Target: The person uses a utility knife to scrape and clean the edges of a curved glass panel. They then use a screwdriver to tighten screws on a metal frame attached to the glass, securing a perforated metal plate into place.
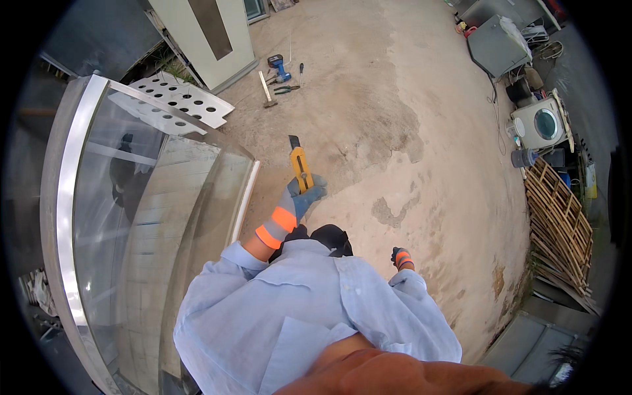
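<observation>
A yellow utility knife [301, 170], with a dark slot along its body and a dark blade jutting from the far end, sits in the gloved left hand [309, 192], pointing forward and slightly left.

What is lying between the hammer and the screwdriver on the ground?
In the head view, a blue cordless drill and pliers lie between the hammer and the screwdriver, all beyond the yellow utility knife in the left hand.

White washing machine [545, 123]; brown poles [559, 227] nearby.
</observation>
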Motion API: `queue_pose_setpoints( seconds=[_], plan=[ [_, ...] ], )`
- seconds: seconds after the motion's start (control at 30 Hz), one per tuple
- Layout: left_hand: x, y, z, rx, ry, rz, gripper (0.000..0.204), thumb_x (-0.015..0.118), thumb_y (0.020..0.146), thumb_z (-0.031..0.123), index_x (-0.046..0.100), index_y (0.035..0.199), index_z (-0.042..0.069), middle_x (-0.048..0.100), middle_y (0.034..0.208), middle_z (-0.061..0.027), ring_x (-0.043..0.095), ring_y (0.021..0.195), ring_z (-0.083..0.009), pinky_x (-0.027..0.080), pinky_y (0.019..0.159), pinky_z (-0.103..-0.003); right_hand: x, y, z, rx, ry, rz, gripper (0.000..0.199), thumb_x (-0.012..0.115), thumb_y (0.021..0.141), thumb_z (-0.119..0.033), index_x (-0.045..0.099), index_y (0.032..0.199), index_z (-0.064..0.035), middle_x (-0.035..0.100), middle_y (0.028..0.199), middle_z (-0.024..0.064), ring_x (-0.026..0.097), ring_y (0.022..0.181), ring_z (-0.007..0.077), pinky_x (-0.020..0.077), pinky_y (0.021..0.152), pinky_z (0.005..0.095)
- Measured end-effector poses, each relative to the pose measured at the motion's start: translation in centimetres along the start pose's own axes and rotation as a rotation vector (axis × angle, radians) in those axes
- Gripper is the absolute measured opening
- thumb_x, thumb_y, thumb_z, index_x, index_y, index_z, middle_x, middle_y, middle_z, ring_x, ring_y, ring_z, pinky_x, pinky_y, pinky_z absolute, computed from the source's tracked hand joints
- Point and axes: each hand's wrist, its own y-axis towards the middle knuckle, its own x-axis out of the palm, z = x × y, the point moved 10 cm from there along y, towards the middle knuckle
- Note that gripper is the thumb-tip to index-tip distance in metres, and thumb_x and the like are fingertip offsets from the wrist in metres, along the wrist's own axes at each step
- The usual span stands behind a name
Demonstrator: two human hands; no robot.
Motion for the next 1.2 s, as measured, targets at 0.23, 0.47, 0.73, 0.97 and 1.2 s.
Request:
queue_pose_setpoints(
  seconds=[0.23,0.47,0.73,0.97,1.2],
  plan=[
    [-4.9,15.8,1.3,0.034,-0.099,0.173,0.025,0.064,0.09,0.009,0.058,0.113,0.006,0.064,0.104,-0.0071,0.064,0.093,-0.0192,0.053,0.085,-0.032,-7.0,-3.7,-1.7,0.297,0.658,-0.072,0.041,0.056,0.089,-0.045,0.055,0.115,-0.0132,0.063,0.104,0.0121,0.061,0.094,0.0358,0.0463,0.075,0.0539],
    [-7.8,34.6,-1.4,-0.294,-0.017,0.39,0.032,0.056,0.092,0.01,0.051,0.124,0.01,0.062,0.095,-0.0062,0.064,0.08,-0.0179,0.053,0.071,-0.03,-19.6,7.2,-35.6,0.135,0.419,-0.048,0.036,0.056,0.09,-0.043,0.056,0.115,-0.0155,0.065,0.096,0.0093,0.062,0.085,0.033,0.0444,0.067,0.0496],
    [-13.6,55.7,-2.5,-0.273,-0.026,0.517,0.026,0.05,0.097,0.015,0.052,0.123,0.011,0.059,0.081,-0.0031,0.06,0.067,-0.0136,0.053,0.063,-0.028,-18.1,-13.0,-100.6,-0.914,0.143,-0.3,0.053,0.065,0.085,-0.044,0.061,0.119,-0.0038,0.067,0.099,0.0096,0.063,0.086,0.0201,0.0491,0.073,0.0344],
    [-13.1,75.0,-5.7,-0.19,-0.032,0.314,0.03,0.06,0.089,0.022,0.056,0.114,0.005,0.066,0.089,-0.0163,0.065,0.074,-0.0287,0.053,0.063,-0.038,-1.3,-25.8,-109.3,-0.566,-0.427,-0.94,0.059,0.063,0.087,-0.048,0.055,0.124,-0.0029,0.066,0.11,0.0125,0.063,0.101,0.024,0.0508,0.084,0.0336],
    [-15.3,84.0,-2.5,-0.518,0.768,-0.172,0.048,0.058,0.087,0.052,0.067,0.11,0.01,0.068,0.105,-0.014,0.062,0.099,-0.0301,0.047,0.088,-0.038,-4.6,-8.8,-118.7,-0.57,0.002,-0.475,0.02,0.058,0.092,-0.022,0.052,0.105,-0.0094,0.062,0.076,0.01,0.062,0.06,0.0218,0.0482,0.05,0.034]
  ],
)
